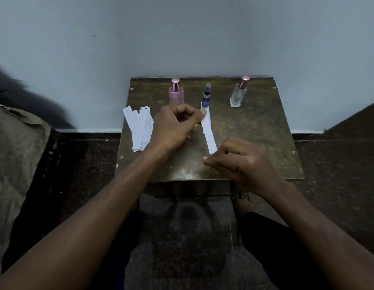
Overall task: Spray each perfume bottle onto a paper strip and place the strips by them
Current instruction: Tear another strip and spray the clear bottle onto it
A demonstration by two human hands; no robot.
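Over the middle of a small dark wooden table pushed against a pale wall, both hands held one white paper strip that ran lengthwise toward the wall. The left hand had its fingers curled, pinching the strip's far end just in front of the blue bottle; the right hand pinched the near end between thumb and curled fingers, close to the table's front edge. Along the back edge stood three perfume bottles well apart from each other: a pink bottle on the left, the slim blue one in the middle, and a clear bottle with a pink cap on the right. A loose pile of spare strips lay at the left edge, some ends hanging past it. Bare tabletop showed to the right of the strip and in front of the clear bottle, up to the right edge. Below the front edge, dark floor and a bare foot were visible, and a drab cloth lay at the far left.
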